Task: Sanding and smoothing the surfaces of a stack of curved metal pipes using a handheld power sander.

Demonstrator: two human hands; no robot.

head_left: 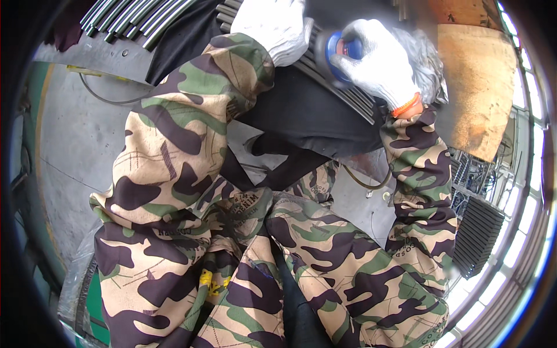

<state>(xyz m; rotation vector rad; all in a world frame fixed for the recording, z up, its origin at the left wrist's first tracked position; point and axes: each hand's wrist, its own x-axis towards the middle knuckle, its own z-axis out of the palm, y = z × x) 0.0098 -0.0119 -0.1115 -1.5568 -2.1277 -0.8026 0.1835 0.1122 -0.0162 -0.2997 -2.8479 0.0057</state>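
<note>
Bright daylight glares at right rim; edges bend, dark vignette.

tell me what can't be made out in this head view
- Blue tool: mostly wrapped by the gloved right hand; its kind is unclear.
- Left hand: fingertips cut off by the top edge.
- Dark metal rods: ends hidden under the hands and camouflage sleeves.
</note>
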